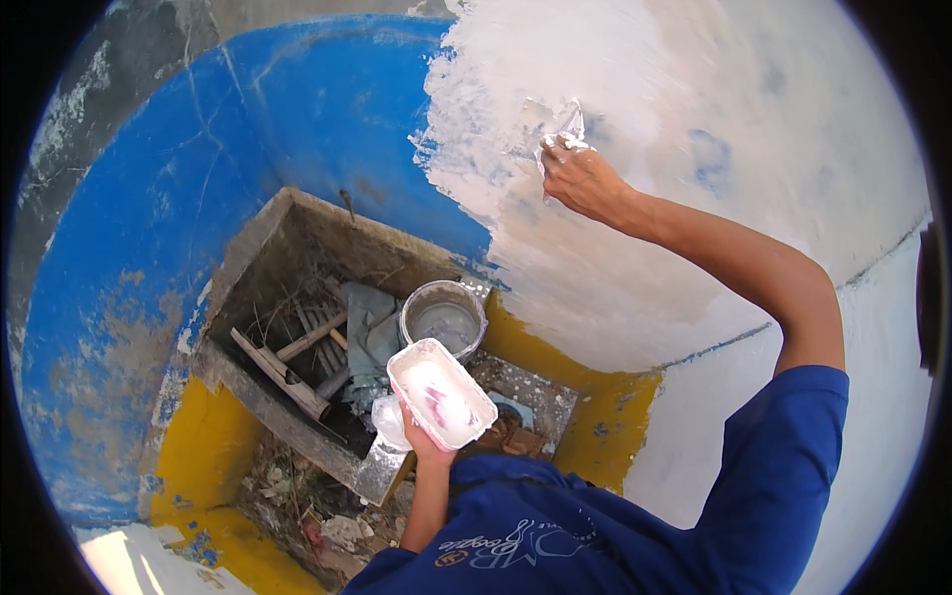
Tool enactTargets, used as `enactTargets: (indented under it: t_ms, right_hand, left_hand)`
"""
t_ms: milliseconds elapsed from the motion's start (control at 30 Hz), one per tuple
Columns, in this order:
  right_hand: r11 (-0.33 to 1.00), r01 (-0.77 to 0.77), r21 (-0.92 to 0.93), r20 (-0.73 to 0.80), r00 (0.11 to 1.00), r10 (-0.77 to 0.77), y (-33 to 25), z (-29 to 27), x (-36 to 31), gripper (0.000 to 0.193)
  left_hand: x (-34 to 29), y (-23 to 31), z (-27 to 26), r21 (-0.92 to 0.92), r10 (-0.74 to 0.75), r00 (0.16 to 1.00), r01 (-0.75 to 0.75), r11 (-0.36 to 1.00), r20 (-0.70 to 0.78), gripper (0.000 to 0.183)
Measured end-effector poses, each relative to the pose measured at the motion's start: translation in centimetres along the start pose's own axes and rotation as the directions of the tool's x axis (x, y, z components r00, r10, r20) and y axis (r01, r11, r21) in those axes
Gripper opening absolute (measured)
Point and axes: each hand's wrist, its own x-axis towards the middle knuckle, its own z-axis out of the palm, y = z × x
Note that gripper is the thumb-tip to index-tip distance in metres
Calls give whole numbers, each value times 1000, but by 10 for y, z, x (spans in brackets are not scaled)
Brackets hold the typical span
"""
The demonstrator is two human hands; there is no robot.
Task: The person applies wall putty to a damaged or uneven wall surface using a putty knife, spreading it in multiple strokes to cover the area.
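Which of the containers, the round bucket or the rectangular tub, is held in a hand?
The rectangular white tub, gripped by the left hand; no hand holds the round bucket.

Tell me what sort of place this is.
Probably a small masonry work site: a blue wall partly covered in white coating, a rough concrete trough holding wood pieces, and a white tub of paste in the left hand.

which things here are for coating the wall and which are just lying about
In use:
rectangular white tub of paste, in the left hand
paste-covered spreader, in the right hand, at the wall
round bucket, possibly

Apparently lying about:
split bamboo-like piece, in the concrete trough
grey-green cloth
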Motion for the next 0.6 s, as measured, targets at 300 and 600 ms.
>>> enactTargets:
  t_ms: [300,600]
  right_hand:
    - [728,-614,305,-245,688,683,-25,-8,-41,53]
    - [563,-659,499,-46,628,777,-115,21,-29,51]
  left_hand:
    - [0,23,3,40,30,999,-28,999,-36,64]
    - [15,43,24,154,-16,1000,15,988,5,63]
